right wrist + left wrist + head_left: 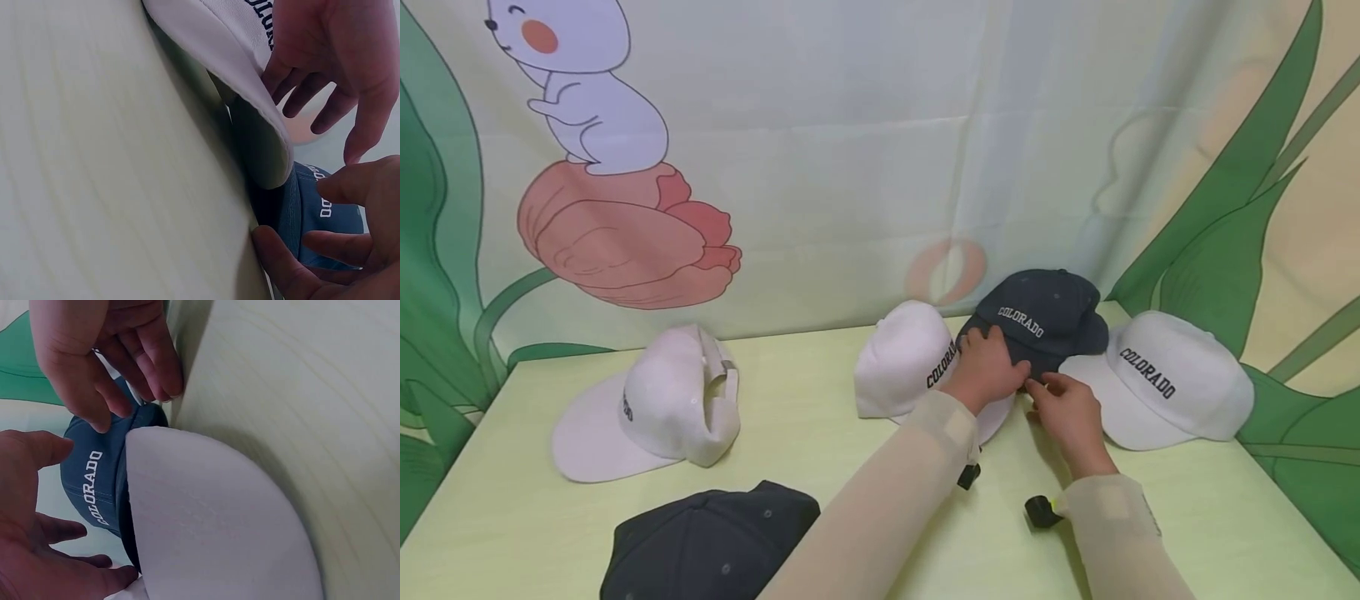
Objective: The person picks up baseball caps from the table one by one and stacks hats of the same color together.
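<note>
A navy cap [1048, 312] with white COLORADO lettering stands at the back right, between two white caps. My left hand [988, 367] is at the left of its brim, fingers spread. In the left wrist view, that hand [50, 544] has its fingertips beside the edge of a white brim [219, 519], which hides part of the navy cap. My right hand [1067, 412] is low in front of the navy brim, with loosely bent fingers. In the right wrist view, the right hand's fingers [281, 262] lie by the navy cap [306, 206]; whether they touch it is unclear.
One white cap [902, 358] is left of the navy one, partly behind my left arm; another white cap [1187, 383] sits to its right. Farther left lies a white cap [662, 400] with its strap showing. A dark cap [707, 542] is at the front edge. Printed cloth [850, 167] hangs behind the table.
</note>
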A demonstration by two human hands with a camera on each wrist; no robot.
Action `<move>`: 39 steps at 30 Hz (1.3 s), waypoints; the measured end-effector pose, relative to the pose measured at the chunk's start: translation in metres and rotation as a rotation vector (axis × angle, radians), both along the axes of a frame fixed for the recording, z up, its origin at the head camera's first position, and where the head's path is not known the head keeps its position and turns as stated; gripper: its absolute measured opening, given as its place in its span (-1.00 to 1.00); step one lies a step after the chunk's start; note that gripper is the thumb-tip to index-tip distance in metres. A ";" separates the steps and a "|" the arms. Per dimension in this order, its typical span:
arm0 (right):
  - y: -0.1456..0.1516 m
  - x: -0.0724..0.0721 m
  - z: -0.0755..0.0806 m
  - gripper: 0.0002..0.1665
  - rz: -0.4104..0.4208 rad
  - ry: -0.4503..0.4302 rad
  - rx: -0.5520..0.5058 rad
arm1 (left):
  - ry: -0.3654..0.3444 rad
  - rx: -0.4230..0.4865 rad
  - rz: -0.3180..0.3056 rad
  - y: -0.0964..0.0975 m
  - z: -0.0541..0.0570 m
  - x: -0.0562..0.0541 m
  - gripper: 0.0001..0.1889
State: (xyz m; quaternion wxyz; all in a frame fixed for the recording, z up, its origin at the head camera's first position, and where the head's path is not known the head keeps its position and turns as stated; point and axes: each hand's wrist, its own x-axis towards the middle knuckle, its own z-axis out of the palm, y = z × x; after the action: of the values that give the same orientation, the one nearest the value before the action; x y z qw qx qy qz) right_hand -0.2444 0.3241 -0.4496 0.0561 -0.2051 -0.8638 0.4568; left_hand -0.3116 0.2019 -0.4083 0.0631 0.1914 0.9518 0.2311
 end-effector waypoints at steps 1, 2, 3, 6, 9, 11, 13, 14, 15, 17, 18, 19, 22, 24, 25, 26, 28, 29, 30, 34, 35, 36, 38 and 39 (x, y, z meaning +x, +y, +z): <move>0.000 0.000 -0.001 -0.29 -0.001 -0.002 -0.005 | -0.003 -0.008 0.003 0.001 -0.001 -0.001 -0.21; 0.000 -0.001 -0.001 -0.29 -0.001 -0.004 -0.011 | -0.005 -0.015 0.007 0.001 -0.001 -0.001 -0.21; 0.000 -0.001 -0.001 -0.29 0.000 -0.004 -0.017 | -0.005 -0.022 0.010 0.002 -0.001 -0.002 -0.20; 0.000 -0.002 -0.001 -0.30 0.003 -0.003 -0.040 | -0.002 -0.042 0.017 0.003 -0.003 -0.005 -0.19; -0.001 -0.003 0.001 -0.30 0.004 0.009 -0.058 | 0.008 -0.059 0.026 0.006 -0.004 -0.009 -0.18; -0.002 -0.004 0.002 -0.30 0.003 0.014 -0.057 | 0.021 -0.070 0.039 0.006 -0.005 -0.011 -0.18; -0.003 -0.005 0.003 -0.30 -0.001 0.017 -0.056 | 0.032 -0.078 0.056 0.007 -0.006 -0.014 -0.19; -0.003 -0.006 0.003 -0.30 -0.002 0.016 -0.056 | 0.036 -0.080 0.067 0.007 -0.007 -0.015 -0.19; -0.003 -0.006 0.003 -0.30 -0.003 0.017 -0.060 | 0.036 -0.083 0.075 0.008 -0.007 -0.016 -0.19; -0.004 -0.006 0.003 -0.30 -0.005 0.018 -0.063 | 0.032 -0.086 0.090 0.008 -0.008 -0.017 -0.20; -0.003 -0.007 0.003 -0.31 -0.010 0.021 -0.066 | 0.029 -0.088 0.094 0.008 -0.009 -0.018 -0.19; -0.004 -0.007 0.003 -0.31 -0.015 0.025 -0.060 | 0.026 -0.090 0.097 0.008 -0.009 -0.018 -0.19; -0.003 -0.007 0.002 -0.34 -0.035 0.038 -0.010 | 0.007 -0.105 0.103 0.009 -0.010 -0.019 -0.15; -0.002 -0.008 0.001 -0.34 -0.042 0.041 0.013 | -0.015 -0.119 0.111 0.009 -0.011 -0.019 -0.11; -0.002 -0.008 0.001 -0.34 -0.043 0.042 0.018 | -0.024 -0.128 0.115 0.009 -0.011 -0.019 -0.09; -0.001 -0.008 0.002 -0.34 -0.042 0.041 0.019 | -0.033 -0.137 0.119 0.009 -0.011 -0.018 -0.07; 0.000 -0.009 0.003 -0.31 -0.034 0.038 -0.001 | -0.046 -0.156 0.125 0.009 -0.011 -0.018 -0.03; 0.000 -0.009 0.003 -0.31 -0.031 0.037 -0.012 | -0.050 -0.171 0.127 0.009 -0.011 -0.018 -0.02; 0.000 -0.009 0.004 -0.30 -0.028 0.037 -0.025 | -0.050 -0.184 0.130 0.009 -0.012 -0.018 -0.02; 0.000 -0.010 0.004 -0.29 -0.026 0.049 -0.090 | -0.041 -0.241 0.108 0.008 -0.015 -0.017 -0.03; 0.000 -0.011 0.003 -0.29 -0.030 0.055 -0.106 | -0.037 -0.250 0.104 0.007 -0.016 -0.016 -0.03; 0.000 -0.011 0.002 -0.29 -0.031 0.061 -0.123 | -0.033 -0.256 0.099 0.007 -0.016 -0.016 -0.04; 0.000 -0.013 0.001 -0.30 -0.044 0.082 -0.172 | -0.028 -0.261 0.089 0.008 -0.017 -0.016 -0.05; 0.000 -0.013 0.000 -0.31 -0.053 0.098 -0.207 | -0.025 -0.265 0.088 0.008 -0.018 -0.017 -0.05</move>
State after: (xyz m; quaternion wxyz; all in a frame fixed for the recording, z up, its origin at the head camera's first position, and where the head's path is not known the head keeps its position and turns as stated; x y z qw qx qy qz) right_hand -0.2574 0.3243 -0.4493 0.0887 -0.2099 -0.8026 0.5513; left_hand -0.3286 0.2104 -0.4259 0.0892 0.1365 0.9806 0.1084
